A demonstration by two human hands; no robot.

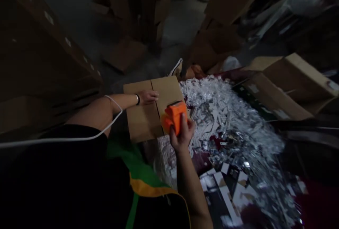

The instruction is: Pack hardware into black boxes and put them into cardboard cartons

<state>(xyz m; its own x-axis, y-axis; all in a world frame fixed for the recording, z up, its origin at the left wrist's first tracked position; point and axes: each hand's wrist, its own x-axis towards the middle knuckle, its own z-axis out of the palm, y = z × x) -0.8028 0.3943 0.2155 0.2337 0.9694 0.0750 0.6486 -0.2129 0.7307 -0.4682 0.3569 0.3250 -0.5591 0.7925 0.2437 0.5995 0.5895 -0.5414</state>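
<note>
A brown cardboard box (pixel 140 119) lies in front of me, its top flaps folded down and meeting at a dark seam. My left hand (pixel 148 96) rests on the top, fingers stretched to the seam and holding nothing. In my right hand (pixel 183 135) is an orange tape dispenser (pixel 178 114), gripped over the box's near right part. A yellowish roll shows at its left side. Whether the dispenser touches the cardboard I cannot tell; tape on the seam cannot be made out.
Heaped silvery packets (pixel 219 116) cover the surface to the right. White and dark printed pieces (pixel 225 193) lie nearer me. An open carton (pixel 288 84) stands at the right. A white cable (pixel 87 138) crosses my left arm. Large cartons (pixel 39 52) stack up at the left.
</note>
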